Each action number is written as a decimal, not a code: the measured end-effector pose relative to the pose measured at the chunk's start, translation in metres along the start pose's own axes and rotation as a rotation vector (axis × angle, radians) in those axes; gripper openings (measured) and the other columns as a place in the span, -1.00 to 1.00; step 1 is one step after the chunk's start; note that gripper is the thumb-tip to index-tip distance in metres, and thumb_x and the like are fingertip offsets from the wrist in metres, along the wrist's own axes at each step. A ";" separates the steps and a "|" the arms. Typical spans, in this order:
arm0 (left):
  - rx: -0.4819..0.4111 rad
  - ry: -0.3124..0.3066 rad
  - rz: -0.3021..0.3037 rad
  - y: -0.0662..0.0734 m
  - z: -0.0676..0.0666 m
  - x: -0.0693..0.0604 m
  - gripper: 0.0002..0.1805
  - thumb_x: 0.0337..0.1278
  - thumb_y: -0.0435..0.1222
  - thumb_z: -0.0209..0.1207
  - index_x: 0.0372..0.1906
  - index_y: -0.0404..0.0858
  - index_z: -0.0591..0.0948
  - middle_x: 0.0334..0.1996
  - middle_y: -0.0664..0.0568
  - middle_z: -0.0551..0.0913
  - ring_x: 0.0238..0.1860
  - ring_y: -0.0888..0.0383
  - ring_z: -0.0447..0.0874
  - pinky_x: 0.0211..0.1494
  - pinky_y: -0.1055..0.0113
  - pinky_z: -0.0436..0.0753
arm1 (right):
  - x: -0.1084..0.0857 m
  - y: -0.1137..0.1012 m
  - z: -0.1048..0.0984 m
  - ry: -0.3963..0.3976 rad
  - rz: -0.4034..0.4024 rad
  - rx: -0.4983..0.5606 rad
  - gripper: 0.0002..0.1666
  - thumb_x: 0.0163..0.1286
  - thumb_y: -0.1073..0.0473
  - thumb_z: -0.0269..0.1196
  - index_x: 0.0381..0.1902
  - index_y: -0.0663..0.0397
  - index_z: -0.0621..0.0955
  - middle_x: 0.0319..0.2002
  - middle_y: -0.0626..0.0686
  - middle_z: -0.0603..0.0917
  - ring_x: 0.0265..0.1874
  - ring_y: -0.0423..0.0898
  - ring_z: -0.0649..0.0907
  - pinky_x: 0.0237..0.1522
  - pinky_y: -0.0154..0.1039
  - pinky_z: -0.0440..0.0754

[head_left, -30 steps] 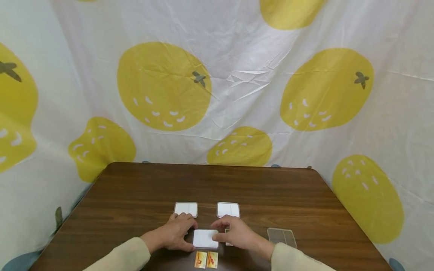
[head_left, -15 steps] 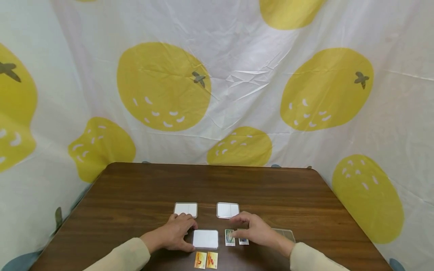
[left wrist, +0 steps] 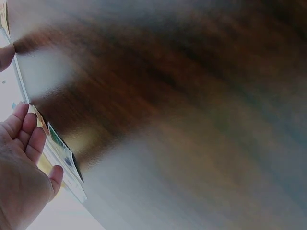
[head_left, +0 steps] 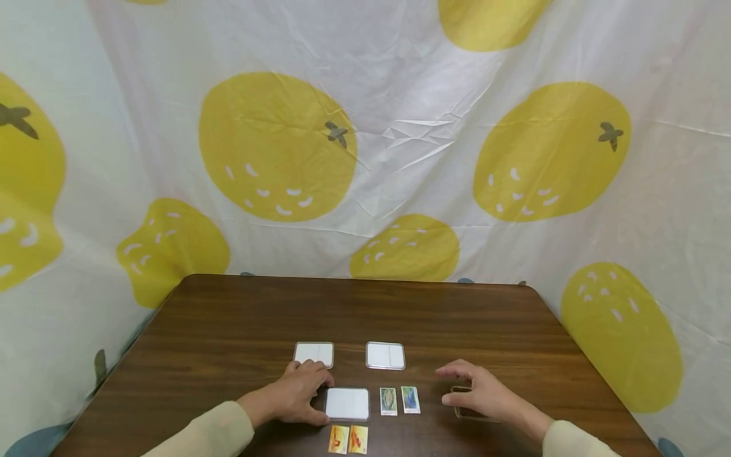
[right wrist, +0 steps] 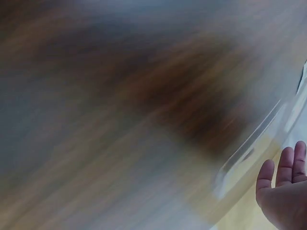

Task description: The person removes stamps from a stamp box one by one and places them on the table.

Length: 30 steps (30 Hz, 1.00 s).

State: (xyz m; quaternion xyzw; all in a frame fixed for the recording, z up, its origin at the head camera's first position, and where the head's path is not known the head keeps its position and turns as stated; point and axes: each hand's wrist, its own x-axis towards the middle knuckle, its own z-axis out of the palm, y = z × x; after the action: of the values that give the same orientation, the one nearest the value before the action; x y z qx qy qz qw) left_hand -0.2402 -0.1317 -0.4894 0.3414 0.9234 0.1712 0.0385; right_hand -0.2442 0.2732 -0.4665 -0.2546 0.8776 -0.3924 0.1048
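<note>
A flat clear-edged case with a white inside (head_left: 347, 404) lies near the table's front. My left hand (head_left: 294, 392) rests at its left side, thumb and fingers spread along that edge; in the left wrist view the hand (left wrist: 21, 163) has relaxed fingers. What lies under the left palm is mostly hidden. My right hand (head_left: 482, 395) hovers over a clear plastic lid (head_left: 476, 417), thumb and fingers apart and nothing visibly between them. Between the hands lie a green-toned card (head_left: 388, 402) and a blue-toned card (head_left: 410, 400).
Two similar white cases, one on the left (head_left: 314, 353) and one on the right (head_left: 385, 355), lie farther back. Two orange cards, left (head_left: 338, 439) and right (head_left: 358, 439), lie in front of the near case. A lemon-print cloth (head_left: 411, 158) hangs behind the brown table (head_left: 354, 308).
My right hand has moved right, from the near case's right edge, past the green and blue cards, to over the clear lid. Both cards are now uncovered. The left hand has stayed put.
</note>
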 end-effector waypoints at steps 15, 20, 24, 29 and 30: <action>0.002 -0.016 -0.009 0.000 0.000 0.000 -0.44 -0.16 0.13 0.43 -0.08 -0.05 0.55 -0.15 0.24 0.46 -0.07 0.23 0.36 0.02 0.04 0.28 | -0.044 0.041 -0.036 0.017 -0.045 -0.023 -0.40 0.29 0.15 0.39 0.22 0.29 0.51 0.09 0.21 0.55 0.01 -0.07 0.58 -0.06 -0.27 0.53; 0.003 -0.018 -0.013 0.001 -0.001 0.000 -0.44 -0.17 0.13 0.44 -0.09 -0.05 0.55 -0.15 0.23 0.46 -0.06 0.23 0.37 0.03 0.04 0.28 | -0.047 0.049 -0.038 0.007 -0.033 -0.124 -0.34 0.22 0.08 0.45 0.22 0.20 0.54 0.07 0.12 0.55 -0.01 -0.07 0.54 -0.07 -0.24 0.49; 0.001 -0.023 -0.014 0.001 -0.001 0.000 -0.45 -0.16 0.12 0.43 -0.08 -0.05 0.55 -0.14 0.23 0.46 -0.06 0.23 0.37 0.04 0.03 0.29 | -0.047 0.049 -0.037 -0.015 0.010 -0.214 -0.29 0.15 -0.02 0.49 0.21 0.11 0.57 0.06 0.05 0.53 0.02 0.05 0.52 -0.06 -0.17 0.49; 0.003 -0.030 -0.018 0.001 -0.001 0.000 -0.45 -0.15 0.13 0.43 -0.08 -0.04 0.55 -0.14 0.23 0.46 -0.04 0.22 0.38 0.04 0.03 0.29 | -0.047 0.046 -0.034 -0.019 0.013 -0.282 -0.27 0.10 -0.06 0.51 0.19 0.12 0.59 0.03 0.02 0.52 0.02 0.12 0.51 -0.06 -0.12 0.50; 0.003 -0.030 -0.019 0.001 -0.001 0.000 -0.45 -0.15 0.13 0.43 -0.08 -0.04 0.55 -0.14 0.23 0.46 -0.04 0.22 0.38 0.04 0.03 0.29 | -0.047 0.046 -0.034 -0.014 0.015 -0.293 -0.27 0.10 -0.07 0.51 0.18 0.12 0.59 0.03 0.02 0.53 0.01 0.11 0.51 -0.07 -0.12 0.50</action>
State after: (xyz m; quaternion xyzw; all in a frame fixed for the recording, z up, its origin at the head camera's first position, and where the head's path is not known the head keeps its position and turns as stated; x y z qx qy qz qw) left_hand -0.2396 -0.1314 -0.4877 0.3354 0.9261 0.1644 0.0536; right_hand -0.2339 0.3455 -0.4789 -0.2634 0.9266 -0.2575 0.0754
